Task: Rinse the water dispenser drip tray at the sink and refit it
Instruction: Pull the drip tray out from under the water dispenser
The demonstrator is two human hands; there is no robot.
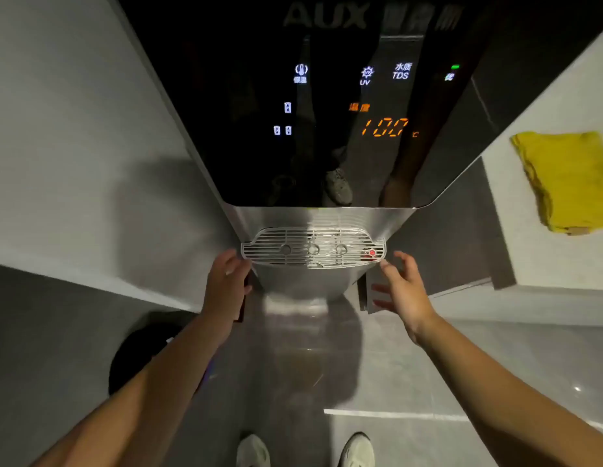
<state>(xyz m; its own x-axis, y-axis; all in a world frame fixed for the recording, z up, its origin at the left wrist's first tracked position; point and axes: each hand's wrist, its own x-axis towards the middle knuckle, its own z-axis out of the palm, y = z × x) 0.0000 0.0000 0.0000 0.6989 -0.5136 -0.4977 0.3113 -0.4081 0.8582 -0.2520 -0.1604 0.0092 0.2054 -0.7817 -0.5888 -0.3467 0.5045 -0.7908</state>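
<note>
The drip tray (313, 248), a silver slotted grille with a red float at its right end, sits in the front of the water dispenser (327, 96), below the black glass panel showing 100 °C. My left hand (226, 281) touches the tray's left end, fingers curled against its edge. Just off the tray's right end hovers my right hand (403, 291), fingers spread and holding nothing.
A yellow cloth (566, 180) lies on the white counter (563, 264) to the right of the dispenser. A white wall stands to the left. A dark round object (138, 348) sits on the grey tiled floor at lower left. My feet show at the bottom.
</note>
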